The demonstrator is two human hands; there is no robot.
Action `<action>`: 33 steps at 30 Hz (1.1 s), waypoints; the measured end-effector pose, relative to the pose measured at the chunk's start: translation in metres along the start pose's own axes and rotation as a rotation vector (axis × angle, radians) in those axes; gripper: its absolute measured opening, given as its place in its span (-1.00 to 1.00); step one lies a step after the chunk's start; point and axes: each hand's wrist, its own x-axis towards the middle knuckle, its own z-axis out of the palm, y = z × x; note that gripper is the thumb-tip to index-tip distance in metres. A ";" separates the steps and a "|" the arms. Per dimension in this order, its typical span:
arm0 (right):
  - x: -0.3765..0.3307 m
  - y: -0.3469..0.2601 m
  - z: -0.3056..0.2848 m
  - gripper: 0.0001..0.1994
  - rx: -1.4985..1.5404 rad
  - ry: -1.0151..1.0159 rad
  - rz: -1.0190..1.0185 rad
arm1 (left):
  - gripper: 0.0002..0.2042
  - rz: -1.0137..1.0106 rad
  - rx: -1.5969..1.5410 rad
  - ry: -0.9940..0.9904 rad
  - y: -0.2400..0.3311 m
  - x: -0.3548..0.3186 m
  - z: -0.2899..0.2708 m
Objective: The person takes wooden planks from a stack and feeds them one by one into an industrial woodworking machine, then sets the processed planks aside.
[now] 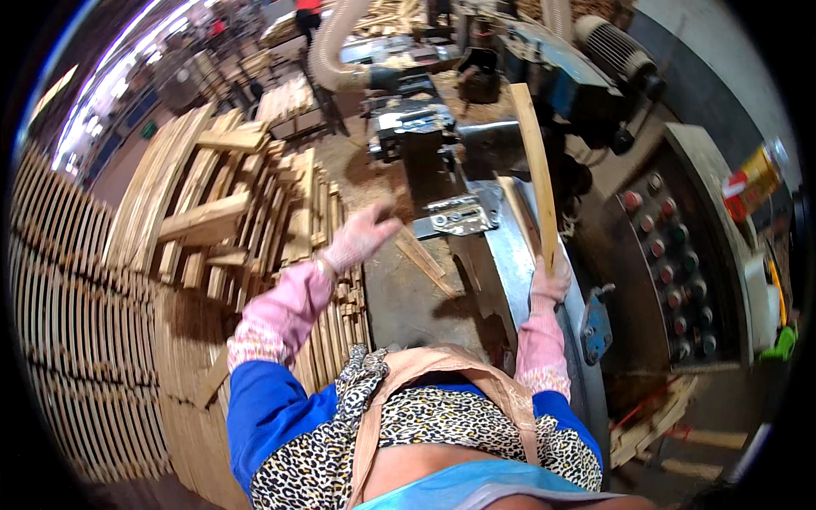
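Head view: right hand [552, 283] holds a likely light, stiff board [535, 161] by its six-o'clock end, left hand [360, 239] spread empty.

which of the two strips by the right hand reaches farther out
The right strip, its near end in the right hand: its far tip extends well beyond that of the left strip.

A grey wall [718, 72] stands right, bright light [119, 87] left

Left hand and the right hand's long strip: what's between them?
In the head view, a shiny metal fixture and a second wooden piece lie between the left hand and the long strip.
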 end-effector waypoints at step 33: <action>0.012 -0.031 0.006 -0.74 0.001 -0.244 -0.039 | -0.58 -0.064 -0.334 0.688 0.070 0.013 -0.215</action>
